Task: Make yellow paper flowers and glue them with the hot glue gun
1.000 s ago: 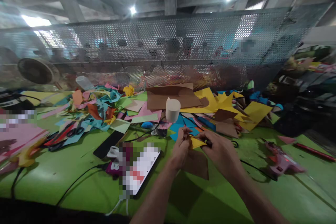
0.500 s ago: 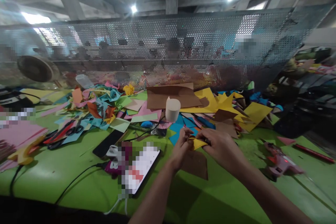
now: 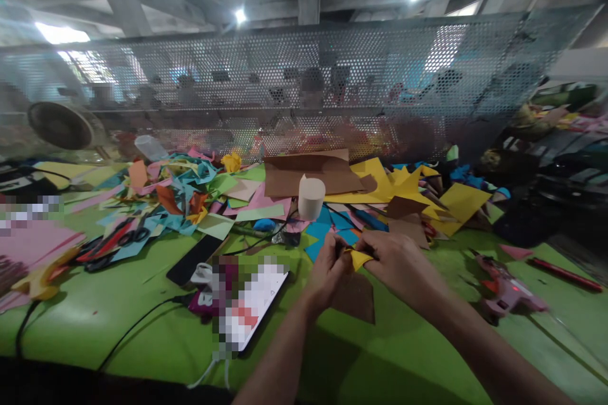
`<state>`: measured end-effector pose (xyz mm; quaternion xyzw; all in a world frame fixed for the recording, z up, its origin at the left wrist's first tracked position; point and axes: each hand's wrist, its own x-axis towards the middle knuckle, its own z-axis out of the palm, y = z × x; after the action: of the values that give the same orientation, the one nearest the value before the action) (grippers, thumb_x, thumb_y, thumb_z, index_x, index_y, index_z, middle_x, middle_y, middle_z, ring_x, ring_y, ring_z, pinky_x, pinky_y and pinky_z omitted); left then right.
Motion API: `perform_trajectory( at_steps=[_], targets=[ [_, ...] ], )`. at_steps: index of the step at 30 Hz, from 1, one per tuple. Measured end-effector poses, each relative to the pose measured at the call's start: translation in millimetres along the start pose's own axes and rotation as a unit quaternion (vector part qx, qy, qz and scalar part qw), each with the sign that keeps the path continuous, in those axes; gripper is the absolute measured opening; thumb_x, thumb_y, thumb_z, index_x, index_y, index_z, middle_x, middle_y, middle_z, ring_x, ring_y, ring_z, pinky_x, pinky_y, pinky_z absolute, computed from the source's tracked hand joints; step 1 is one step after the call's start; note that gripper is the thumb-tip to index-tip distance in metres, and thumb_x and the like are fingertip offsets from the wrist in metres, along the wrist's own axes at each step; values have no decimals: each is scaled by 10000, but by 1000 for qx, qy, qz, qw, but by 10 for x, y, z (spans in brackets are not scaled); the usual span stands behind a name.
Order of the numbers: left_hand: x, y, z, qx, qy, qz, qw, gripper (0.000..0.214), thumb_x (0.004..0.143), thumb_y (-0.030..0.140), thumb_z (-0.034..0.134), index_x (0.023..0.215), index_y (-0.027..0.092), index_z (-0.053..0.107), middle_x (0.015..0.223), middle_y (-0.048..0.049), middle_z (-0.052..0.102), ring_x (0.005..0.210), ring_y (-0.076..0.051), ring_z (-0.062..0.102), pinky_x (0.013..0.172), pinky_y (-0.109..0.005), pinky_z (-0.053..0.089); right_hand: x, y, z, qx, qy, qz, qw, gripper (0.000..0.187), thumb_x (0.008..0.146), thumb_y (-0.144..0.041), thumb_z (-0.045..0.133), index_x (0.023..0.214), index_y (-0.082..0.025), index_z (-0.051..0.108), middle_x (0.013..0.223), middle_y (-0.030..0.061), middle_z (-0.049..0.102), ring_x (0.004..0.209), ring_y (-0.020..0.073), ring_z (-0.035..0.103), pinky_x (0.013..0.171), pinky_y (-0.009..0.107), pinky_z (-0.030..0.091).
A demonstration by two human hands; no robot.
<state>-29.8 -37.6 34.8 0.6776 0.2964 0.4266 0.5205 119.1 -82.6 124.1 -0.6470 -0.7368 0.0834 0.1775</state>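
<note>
Between my two hands is a small piece of yellow paper (image 3: 360, 259), bent and partly hidden by my fingers. My left hand (image 3: 327, 264) pinches its left end, thumb and fingers closed. At its right side my right hand (image 3: 396, 259) grips the edge with closed fingers. Below the hands a brown paper piece (image 3: 355, 300) lies on the green table (image 3: 403, 348). Just behind them are blue paper pieces (image 3: 317, 237). A white roll (image 3: 311, 198) stands upright a little farther back.
Left of my hands lie a charging phone (image 3: 259, 307), a purple power strip (image 3: 202, 304), a black phone-like slab (image 3: 196, 259) and scissors (image 3: 126, 237). A yellow glue gun (image 3: 45, 275) is far left, a pink glue gun (image 3: 510, 288) right. Paper scraps (image 3: 183, 174) fill the back before a perforated screen (image 3: 237, 88).
My left fingers have curled in closer around the yellow paper. My right hand has turned slightly, and its fingers have shifted on the paper. The objects on the table stay in place.
</note>
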Motion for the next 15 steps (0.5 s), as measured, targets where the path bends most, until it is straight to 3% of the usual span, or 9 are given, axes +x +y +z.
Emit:
perform_trajectory(
  at_steps=[15],
  targets=[
    [-8,-1,8,19,8,12,1000,162,952,378,406,959,220,438,889,-6,464,809,-176,455,745,-316,395,4,-62,-33,-8,-12,21,1000,130,688,-90,497,730,-206,538,742,22,656,708,196,575,617,288,294]
  ],
)
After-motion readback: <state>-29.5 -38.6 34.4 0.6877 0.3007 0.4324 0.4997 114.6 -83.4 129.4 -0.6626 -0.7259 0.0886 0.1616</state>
